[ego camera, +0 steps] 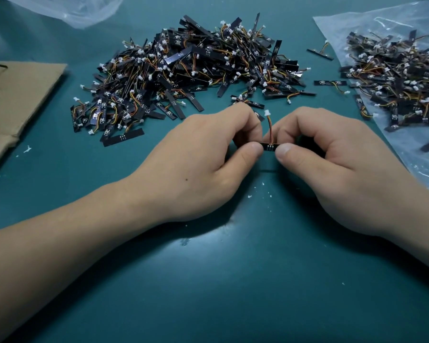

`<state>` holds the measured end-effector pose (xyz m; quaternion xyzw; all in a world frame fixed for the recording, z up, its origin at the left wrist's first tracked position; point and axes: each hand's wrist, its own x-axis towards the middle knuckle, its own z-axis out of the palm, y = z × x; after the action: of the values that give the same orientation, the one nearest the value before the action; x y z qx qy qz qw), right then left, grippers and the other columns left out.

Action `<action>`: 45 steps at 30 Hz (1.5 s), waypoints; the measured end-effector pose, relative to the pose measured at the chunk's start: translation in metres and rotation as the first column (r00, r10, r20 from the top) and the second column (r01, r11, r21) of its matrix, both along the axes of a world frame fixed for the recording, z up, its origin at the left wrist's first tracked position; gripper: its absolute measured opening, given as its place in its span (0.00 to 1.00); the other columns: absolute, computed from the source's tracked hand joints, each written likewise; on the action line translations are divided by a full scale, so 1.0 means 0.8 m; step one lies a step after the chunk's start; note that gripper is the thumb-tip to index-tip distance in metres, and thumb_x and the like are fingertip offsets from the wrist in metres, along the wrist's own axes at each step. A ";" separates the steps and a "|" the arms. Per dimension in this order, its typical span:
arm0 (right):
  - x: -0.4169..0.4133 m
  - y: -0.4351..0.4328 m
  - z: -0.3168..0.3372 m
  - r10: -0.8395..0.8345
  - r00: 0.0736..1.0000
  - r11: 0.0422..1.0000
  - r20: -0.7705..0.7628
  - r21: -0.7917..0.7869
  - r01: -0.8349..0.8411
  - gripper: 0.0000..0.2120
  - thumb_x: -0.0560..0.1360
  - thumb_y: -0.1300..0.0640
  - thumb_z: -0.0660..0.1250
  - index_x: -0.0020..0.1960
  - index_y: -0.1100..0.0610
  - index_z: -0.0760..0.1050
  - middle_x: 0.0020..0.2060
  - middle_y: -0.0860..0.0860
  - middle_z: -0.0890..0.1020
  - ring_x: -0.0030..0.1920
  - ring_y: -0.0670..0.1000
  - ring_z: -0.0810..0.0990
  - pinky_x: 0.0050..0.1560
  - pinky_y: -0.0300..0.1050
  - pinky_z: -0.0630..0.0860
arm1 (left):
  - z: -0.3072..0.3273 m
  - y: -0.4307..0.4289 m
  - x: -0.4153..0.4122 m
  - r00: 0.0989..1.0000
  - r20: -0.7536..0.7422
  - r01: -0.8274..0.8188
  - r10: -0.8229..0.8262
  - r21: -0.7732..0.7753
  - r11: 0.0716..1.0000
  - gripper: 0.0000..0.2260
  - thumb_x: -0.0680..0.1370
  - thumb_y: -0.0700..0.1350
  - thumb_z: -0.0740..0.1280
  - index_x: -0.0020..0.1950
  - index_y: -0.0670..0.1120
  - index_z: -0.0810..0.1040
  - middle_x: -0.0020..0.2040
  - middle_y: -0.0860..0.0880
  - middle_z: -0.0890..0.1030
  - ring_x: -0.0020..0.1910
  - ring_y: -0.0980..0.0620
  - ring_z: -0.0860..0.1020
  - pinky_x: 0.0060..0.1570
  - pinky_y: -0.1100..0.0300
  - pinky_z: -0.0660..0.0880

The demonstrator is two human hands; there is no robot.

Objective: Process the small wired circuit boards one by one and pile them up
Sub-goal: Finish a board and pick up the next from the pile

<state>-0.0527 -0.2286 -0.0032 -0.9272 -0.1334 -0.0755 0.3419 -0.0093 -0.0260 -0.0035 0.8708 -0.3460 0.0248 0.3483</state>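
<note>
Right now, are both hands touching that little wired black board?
Touching. The head view shows the left hand and right hand each pinching an end of the board.

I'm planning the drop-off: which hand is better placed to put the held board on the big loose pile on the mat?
Probably the left hand: it pinches the board, and the loose pile lies just ahead of it. The right hand sits nearer the plastic bag.

Our mat point(208, 293) is plain teal, flecked with white crumbs point(249, 196). The board point(266, 148) we hold is black with three pale pads point(270, 145), orange-red wires point(270, 129) and a white plug point(267, 112). The pile point(183, 70) shows those same colours. The cardboard point(18, 95) is tan.
</note>
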 end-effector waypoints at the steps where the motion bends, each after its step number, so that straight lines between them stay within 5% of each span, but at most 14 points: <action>1: 0.000 -0.001 0.000 -0.012 1.000 1.000 0.003 0.004 0.012 0.05 0.77 0.48 0.63 0.46 0.48 0.74 0.43 0.44 0.82 0.46 0.45 0.77 0.46 0.44 0.70 | 0.000 0.000 0.000 1.000 -0.005 -0.003 0.003 -0.009 1.000 0.02 0.80 0.49 0.65 0.49 0.53 0.74 0.35 0.64 0.76 0.35 0.59 0.75 0.36 0.69 0.67; 7: -0.001 0.001 0.002 0.039 0.999 0.999 0.011 -0.024 -0.038 0.04 0.76 0.50 0.64 0.44 0.49 0.74 0.46 0.44 0.82 0.50 0.50 0.77 0.55 0.52 0.72 | 0.001 -0.001 -0.002 1.000 0.003 0.024 -0.024 0.051 0.998 0.02 0.79 0.50 0.64 0.47 0.54 0.72 0.34 0.57 0.74 0.34 0.58 0.73 0.36 0.58 0.68; 20: -0.001 -0.002 0.000 -0.004 1.000 1.000 0.019 -0.006 0.004 0.05 0.77 0.48 0.65 0.47 0.49 0.75 0.39 0.37 0.78 0.40 0.41 0.75 0.38 0.32 0.65 | 0.005 0.001 -0.003 0.998 -0.056 0.011 -0.013 -0.029 1.000 0.02 0.79 0.48 0.64 0.48 0.52 0.74 0.34 0.63 0.75 0.33 0.54 0.75 0.34 0.68 0.66; 26: -0.002 -0.002 0.000 -0.011 0.999 0.999 0.042 0.049 0.009 0.06 0.78 0.49 0.65 0.45 0.49 0.75 0.37 0.37 0.77 0.39 0.40 0.75 0.39 0.31 0.66 | 0.004 0.001 -0.002 0.998 -0.068 -0.016 0.012 -0.070 0.997 0.02 0.80 0.47 0.65 0.48 0.52 0.74 0.35 0.64 0.74 0.33 0.55 0.74 0.35 0.69 0.66; 29: -0.003 -0.001 0.000 0.022 0.999 0.999 0.034 0.047 -0.024 0.16 0.79 0.48 0.64 0.35 0.53 0.69 0.30 0.47 0.72 0.31 0.45 0.70 0.33 0.37 0.64 | 0.004 0.000 -0.002 0.997 -0.074 -0.034 0.024 -0.133 0.991 0.01 0.80 0.46 0.66 0.50 0.50 0.76 0.36 0.62 0.75 0.32 0.56 0.73 0.35 0.67 0.67; 33: -0.006 0.000 0.000 0.128 0.992 0.992 -0.005 0.014 -0.128 0.20 0.79 0.53 0.63 0.31 0.58 0.61 0.26 0.52 0.64 0.27 0.47 0.64 0.29 0.44 0.62 | 0.005 0.001 0.000 0.997 -0.028 -0.077 0.073 -0.134 0.988 0.10 0.80 0.48 0.65 0.61 0.48 0.79 0.50 0.59 0.80 0.48 0.60 0.77 0.48 0.70 0.68; 35: -0.004 -0.004 0.000 0.048 0.996 0.974 0.076 0.219 -0.063 0.17 0.81 0.54 0.61 0.34 0.56 0.67 0.27 0.50 0.66 0.29 0.45 0.65 0.32 0.42 0.63 | 0.004 0.002 0.003 0.990 -0.039 -0.139 0.135 -0.121 0.983 0.16 0.80 0.51 0.63 0.67 0.50 0.77 0.59 0.61 0.78 0.58 0.64 0.74 0.57 0.70 0.67; 37: 0.001 -0.007 0.001 -0.114 0.985 0.846 0.128 0.533 0.029 0.10 0.85 0.55 0.58 0.47 0.53 0.75 0.31 0.51 0.71 0.30 0.48 0.69 0.32 0.39 0.66 | 0.001 0.003 0.008 0.980 -0.070 -0.191 0.186 -0.082 0.978 0.20 0.79 0.53 0.62 0.71 0.53 0.75 0.63 0.64 0.75 0.63 0.68 0.71 0.66 0.68 0.65; 39: 0.008 -0.008 0.000 -0.193 0.979 0.733 0.072 0.673 0.095 0.07 0.84 0.55 0.59 0.57 0.52 0.76 0.33 0.48 0.74 0.30 0.46 0.71 0.31 0.34 0.68 | -0.002 0.003 0.010 0.980 -0.049 -0.189 0.190 0.039 0.981 0.23 0.78 0.55 0.61 0.73 0.54 0.74 0.71 0.62 0.73 0.72 0.62 0.68 0.76 0.55 0.61; 42: 0.009 -0.007 -0.005 -0.126 0.992 0.831 0.028 0.549 0.090 0.06 0.80 0.55 0.64 0.54 0.50 0.79 0.31 0.49 0.77 0.28 0.46 0.72 0.31 0.35 0.69 | -0.007 0.001 0.007 0.988 0.062 -0.152 0.140 0.282 0.947 0.25 0.78 0.59 0.59 0.75 0.56 0.71 0.77 0.61 0.67 0.79 0.57 0.60 0.77 0.50 0.54; 45: 0.000 -0.004 -0.007 -0.013 0.998 0.968 0.058 0.250 -0.002 0.04 0.79 0.53 0.67 0.49 0.50 0.81 0.35 0.47 0.81 0.31 0.46 0.75 0.35 0.36 0.70 | -0.010 0.000 0.005 0.987 0.116 -0.148 0.115 0.340 0.929 0.26 0.78 0.60 0.57 0.75 0.55 0.71 0.78 0.60 0.67 0.78 0.56 0.60 0.75 0.50 0.54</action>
<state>-0.0525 -0.2319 -0.0089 -0.8744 -0.1302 -0.1199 0.4518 -0.0051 -0.0262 -0.0113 0.9377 -0.3016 0.0275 0.1702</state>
